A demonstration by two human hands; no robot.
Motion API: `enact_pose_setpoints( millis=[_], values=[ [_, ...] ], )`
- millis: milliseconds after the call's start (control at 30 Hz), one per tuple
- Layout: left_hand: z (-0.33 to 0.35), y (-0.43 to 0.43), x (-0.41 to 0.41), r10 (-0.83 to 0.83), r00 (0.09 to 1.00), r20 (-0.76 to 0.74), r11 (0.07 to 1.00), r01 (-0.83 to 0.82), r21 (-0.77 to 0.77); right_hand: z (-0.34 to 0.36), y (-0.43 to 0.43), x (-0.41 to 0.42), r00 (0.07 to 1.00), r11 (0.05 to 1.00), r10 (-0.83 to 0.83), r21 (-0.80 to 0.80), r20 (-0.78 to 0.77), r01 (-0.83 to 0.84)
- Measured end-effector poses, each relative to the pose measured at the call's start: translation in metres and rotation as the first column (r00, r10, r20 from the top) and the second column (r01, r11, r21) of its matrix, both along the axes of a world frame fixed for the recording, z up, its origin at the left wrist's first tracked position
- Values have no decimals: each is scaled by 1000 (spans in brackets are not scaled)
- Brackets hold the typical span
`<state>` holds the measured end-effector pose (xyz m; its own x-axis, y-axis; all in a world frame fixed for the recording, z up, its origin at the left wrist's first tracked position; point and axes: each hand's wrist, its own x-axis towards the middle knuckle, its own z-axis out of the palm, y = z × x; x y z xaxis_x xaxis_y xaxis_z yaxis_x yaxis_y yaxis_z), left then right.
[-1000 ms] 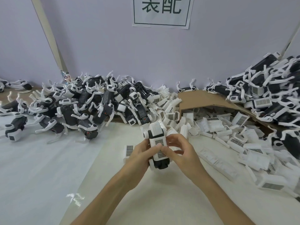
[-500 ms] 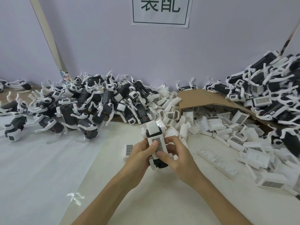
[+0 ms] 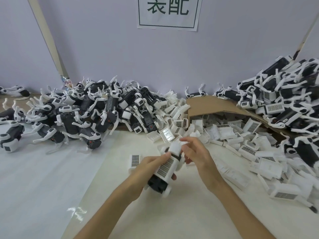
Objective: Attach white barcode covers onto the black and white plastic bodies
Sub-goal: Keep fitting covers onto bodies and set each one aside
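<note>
— Two bare hands are at work over the cream sheet [image 3: 172, 213], low centre. The left hand [image 3: 146, 167] has its fingers wrapped round a black and white plastic body [image 3: 158, 183], thumb lying along the near side.

— Where does that body sit?

— It is off the table, carried in the left hand and tilted. The black end points toward the person and the white end points away. A white barcode cover [image 3: 165, 167] lies along its upper face with the striped label up. Motion blur hides whether the cover is fully seated.

— And the right hand?

— The right hand [image 3: 196, 157] is at the far white end of the body with its fingers curled. The tips are smeared. Cannot tell whether they pinch the body or only sit beside it.

— Anything loose nearby?

— One single white cover with a barcode label [image 3: 135, 160] lies flat on the sheet, just left of the left hand. Behind the hands, a heap of loose white covers [image 3: 224, 131] spills from under a brown cardboard flap [image 3: 207, 105] and runs down the right side.

— What about the stock?

— Many bodies. A left pile of black and white bodies [image 3: 96, 111] with white legs sticking out stands against the lilac wall [image 3: 103, 49]. A taller right pile of bodies [image 3: 284, 94] rises at the right edge. A few strays lie far left on the glossy white table covering [image 3: 43, 178].

— The wall itself?

— A white paper sign with dark green characters [image 3: 170, 12] is top centre. A beige tape strip [image 3: 50, 40] slants down the left part.
</note>
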<state>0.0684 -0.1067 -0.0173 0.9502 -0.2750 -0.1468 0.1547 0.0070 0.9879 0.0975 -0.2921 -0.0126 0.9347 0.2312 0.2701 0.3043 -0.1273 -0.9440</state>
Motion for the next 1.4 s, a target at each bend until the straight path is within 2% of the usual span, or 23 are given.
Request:
enact_pose_setpoints(
  millis=[100, 167, 267, 300, 367, 400, 467, 533, 567, 600, 667, 733, 767, 833, 867, 933, 1000, 1067, 1167, 1233, 1300, 1400],
  values=[
    [1, -2, -4, -117, 992, 56, 987, 110, 119, 4, -3, 0, 985, 984, 168, -62, -35, -170],
    [4, 0, -4, -180, 981, 67, 973, 167, 157, 7, -5, 0, 984, 981, 176, -82, -25, -178],
    [2, 1, 0, -181, 983, 14, 977, 178, 114, 10, -9, 1, 985, 980, 166, -99, -53, -171],
    [0, 0, 2, -127, 992, -3, 985, 126, 120, 10, -11, 1, 981, 977, 177, -104, -73, -184],
    [-4, 0, 11, 93, 996, 10, 980, -93, 176, 13, -18, 2, 974, 973, 200, -98, -106, -210],
    [-8, 2, 17, 214, 977, 20, 966, -215, 141, 16, -24, 5, 968, 971, 212, -86, -133, -224],
    [-10, 11, 29, 386, 922, -19, 922, -387, -26, 27, -36, 13, 965, 970, 210, -95, -156, -226],
    [-9, 21, 33, 449, 891, -68, 879, -454, -146, 50, -48, 25, 989, 994, 80, -67, -124, -89],
    [-7, 24, 34, 452, 888, -84, 869, -459, -183, 67, -57, 32, 994, 998, -60, 6, -95, 61],
    [-7, 26, 34, 444, 891, -91, 867, -453, -206, 88, -69, 41, 973, 966, -221, 125, -66, 228],
    [-6, 24, 31, 427, 900, -90, 873, -436, -217, 137, -101, 61, 842, 824, -539, 221, 25, 522],
    [-6, 20, 29, 412, 908, -82, 880, -420, -221, 192, -132, 74, 777, 746, -629, 300, 25, 595],
    [-5, 19, 28, 406, 911, -78, 884, -412, -220, 212, -142, 79, 826, 757, -563, 385, -26, 528],
    [-3, 20, 29, 400, 914, -68, 888, -405, -217, 227, -153, 87, 854, 743, -521, 487, -8, 458],
    [-3, 22, 30, 409, 910, -59, 885, -412, -216, 224, -148, 85, 848, 756, -529, 463, 18, 462],
    [-3, 25, 31, 447, 894, -31, 872, -443, -206, 185, -131, 76, 811, 800, -573, 298, 117, 521],
    [-5, 29, 32, 500, 866, -1, 848, -490, -204, 125, -107, 58, 770, 792, -610, 135, 188, 595],
    [-6, 32, 30, 558, 829, 21, 814, -543, -208, 61, -88, 43, 754, 768, -628, -6, 190, 641],
    [-8, 35, 29, 634, 773, 37, 757, -609, -236, -4, -72, 40, 740, 619, -639, -432, 209, 656],
    [-10, 36, 30, 682, 731, 24, 709, -652, -267, -25, -70, 41, 791, 518, -584, -665, 184, 538],
    [-10, 37, 31, 730, 683, -5, 652, -699, -292, -31, -68, 40, 845, 497, -508, -745, 166, 445],
    [-7, 43, 31, 790, 613, -28, 572, -752, -328, -31, -62, 36, 873, 534, -447, -724, 196, 437]
  ],
)
